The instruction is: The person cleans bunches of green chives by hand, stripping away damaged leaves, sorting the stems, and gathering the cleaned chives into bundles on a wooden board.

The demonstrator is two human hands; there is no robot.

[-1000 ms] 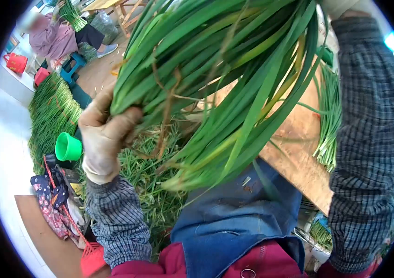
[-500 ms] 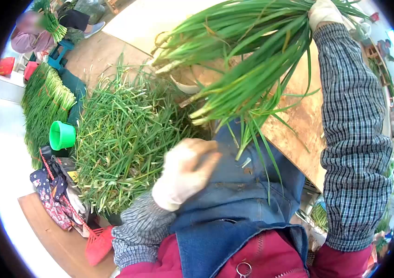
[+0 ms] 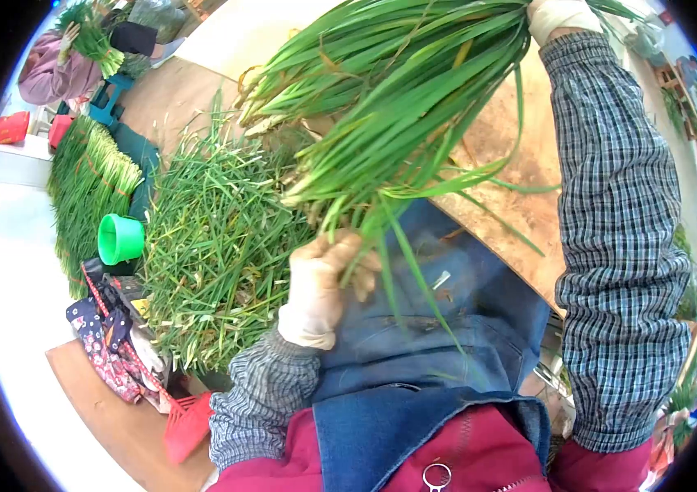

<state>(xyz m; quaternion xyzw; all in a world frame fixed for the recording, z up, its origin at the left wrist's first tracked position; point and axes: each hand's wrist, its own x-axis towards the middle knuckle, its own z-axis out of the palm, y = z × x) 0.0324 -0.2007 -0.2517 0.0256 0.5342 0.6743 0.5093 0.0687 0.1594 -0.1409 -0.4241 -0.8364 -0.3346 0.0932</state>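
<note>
My right hand [image 3: 563, 20], in a pale glove, grips a big bunch of garlic chives [image 3: 414, 82] by its leafy part at the top. The bunch slants down to the left, its pale stem ends over the trimmings. Several loose blades droop from its underside over my blue apron [image 3: 422, 328]. Also gloved, my left hand [image 3: 328, 275] is just below the stem ends, fingers curled around some of the hanging chive strands. Exactly how many strands it holds is hidden. Left of it rises a heap of chive trimmings [image 3: 217, 254].
A wooden board [image 3: 504, 131] lies under and right of the bunch. Tied chive bundles [image 3: 94, 197], a green plastic bowl [image 3: 121, 239], patterned cloth [image 3: 107, 348] and a red plastic scoop-like piece [image 3: 187, 426] are on the left. Another person [image 3: 57, 74] holds chives at upper left.
My left hand has moved up to the hanging strands, and its fingers have closed on them. The bunch in my right hand has shifted slightly left and down.
</note>
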